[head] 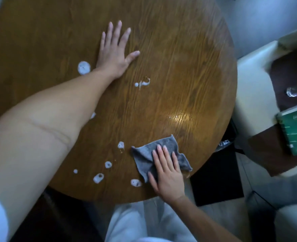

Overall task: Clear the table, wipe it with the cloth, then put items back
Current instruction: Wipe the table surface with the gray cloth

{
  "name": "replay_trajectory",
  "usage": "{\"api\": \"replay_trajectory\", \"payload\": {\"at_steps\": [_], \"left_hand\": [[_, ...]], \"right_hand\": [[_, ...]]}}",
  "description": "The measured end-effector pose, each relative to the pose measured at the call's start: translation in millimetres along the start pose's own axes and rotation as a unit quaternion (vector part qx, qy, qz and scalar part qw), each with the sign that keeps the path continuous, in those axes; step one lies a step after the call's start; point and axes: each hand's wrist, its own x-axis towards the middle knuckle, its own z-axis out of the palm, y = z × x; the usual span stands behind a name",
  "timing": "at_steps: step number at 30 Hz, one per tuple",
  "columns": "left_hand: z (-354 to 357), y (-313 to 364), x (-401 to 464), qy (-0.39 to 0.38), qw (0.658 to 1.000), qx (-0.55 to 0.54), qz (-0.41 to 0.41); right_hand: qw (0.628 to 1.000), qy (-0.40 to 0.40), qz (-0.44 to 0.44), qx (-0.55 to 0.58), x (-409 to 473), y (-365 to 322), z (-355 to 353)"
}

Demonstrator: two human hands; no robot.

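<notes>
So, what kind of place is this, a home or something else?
Probably a lounge or home sitting area, though I cannot be sure. A round wooden table stands beside a cream padded seat, and a green book and a clear glass lie on a dark surface nearby.

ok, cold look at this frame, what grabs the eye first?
The white foam blobs scattered over the left and near part of the round wooden table stand out first. Next, the right hand pressing flat on the grey cloth near the table's near edge, while the left hand lies flat, fingers spread, further in. Off to the right, a green book sits on a side surface.
</notes>
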Motion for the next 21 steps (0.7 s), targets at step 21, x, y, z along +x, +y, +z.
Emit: {"api": "replay_trajectory", "payload": {"at_steps": [21], "left_hand": [[12, 13, -11, 0.082, 0.996, 0.020, -0.031]], "right_hand": [[0.990, 0.093, 0.100, 0.015, 155, 38, -48]]}}
